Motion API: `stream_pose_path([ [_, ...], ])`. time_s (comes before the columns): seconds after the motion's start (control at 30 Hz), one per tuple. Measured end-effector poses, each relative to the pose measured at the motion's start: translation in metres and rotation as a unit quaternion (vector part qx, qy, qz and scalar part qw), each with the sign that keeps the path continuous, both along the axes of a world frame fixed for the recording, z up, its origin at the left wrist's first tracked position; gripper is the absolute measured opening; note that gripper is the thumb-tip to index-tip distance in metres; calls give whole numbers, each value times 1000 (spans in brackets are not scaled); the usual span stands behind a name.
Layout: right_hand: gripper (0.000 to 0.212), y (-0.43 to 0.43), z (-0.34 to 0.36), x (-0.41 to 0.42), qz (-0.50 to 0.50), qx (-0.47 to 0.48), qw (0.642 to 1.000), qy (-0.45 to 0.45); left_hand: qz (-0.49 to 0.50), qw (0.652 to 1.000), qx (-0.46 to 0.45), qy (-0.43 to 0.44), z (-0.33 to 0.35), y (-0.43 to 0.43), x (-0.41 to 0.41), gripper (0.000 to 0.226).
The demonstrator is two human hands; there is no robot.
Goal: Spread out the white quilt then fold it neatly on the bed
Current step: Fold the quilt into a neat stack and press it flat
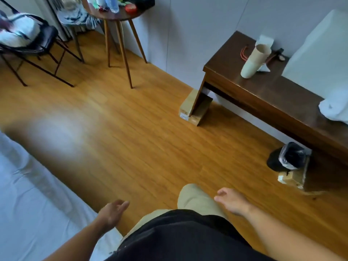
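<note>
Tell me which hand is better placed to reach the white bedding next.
Left, probably. The left hand is open right beside the white bedding, while the right hand, also open, is over the floor beyond the person's leg.

White sheet (28, 194), seemingly, over bed (82, 221)

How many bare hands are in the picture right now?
2. The left hand hangs open beside the white bedding, the right hand open over the wooden floor; neither holds anything.

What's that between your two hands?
In the head view, a knee in beige trousers lies between the left hand and the right hand, above the wooden floor. Both hands hold nothing.
</note>
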State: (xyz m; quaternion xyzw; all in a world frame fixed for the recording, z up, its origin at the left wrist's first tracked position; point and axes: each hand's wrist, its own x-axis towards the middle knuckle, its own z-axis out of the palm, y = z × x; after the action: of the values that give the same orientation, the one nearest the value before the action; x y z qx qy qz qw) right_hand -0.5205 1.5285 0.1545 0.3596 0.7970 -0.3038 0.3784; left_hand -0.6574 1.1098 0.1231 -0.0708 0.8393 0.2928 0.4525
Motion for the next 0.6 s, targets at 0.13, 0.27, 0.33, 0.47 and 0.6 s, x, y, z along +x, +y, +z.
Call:
stream_pose_path([
  [0.13,48,18,-4,-122,84,-7,996,-15,81,996,32,6,13,15,-102,32],
  [0.27,48,29,-14,-257,224,7,973,-54,139,990,-11,7,11,11,-165,35],
  [0.33,50,27,-10,-331,311,12,948,-72,183,982,-50,-7,9,-1,-186,37],
  [0.47,51,5,7,-481,438,29,896,-71,278,956,-70,-56,11,-17,-220,35],
  [0.6,49,-40,16,-609,532,57,843,-57,358,930,-56,-59,17,-29,-254,33],
])
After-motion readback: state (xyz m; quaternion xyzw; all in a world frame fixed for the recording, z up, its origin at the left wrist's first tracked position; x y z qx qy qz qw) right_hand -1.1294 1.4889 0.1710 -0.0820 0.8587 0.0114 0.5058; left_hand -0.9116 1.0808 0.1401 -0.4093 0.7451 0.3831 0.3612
